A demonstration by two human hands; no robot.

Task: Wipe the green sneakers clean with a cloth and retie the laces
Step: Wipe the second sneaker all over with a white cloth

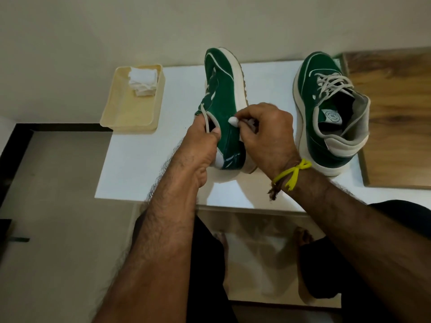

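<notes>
left hand (205,136) grips suede sneaker (224,108) collar | right hand (265,129) pinches wadded cloth (234,121)

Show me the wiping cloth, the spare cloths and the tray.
wiping cloth (234,121), head view: white tip poking from the fingers.
spare cloths (142,81), head view: top of the folded stack.
tray (130,117), head view: bare floor.

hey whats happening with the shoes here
A person is cleaning a pair of green suede sneakers on a white table. The left hand grips the collar of the sneaker tipped on its side, while the right hand rubs a small white cloth against its side. The other sneaker stands upright, loosely laced. A cream plastic tray holds folded white cloths.
</notes>
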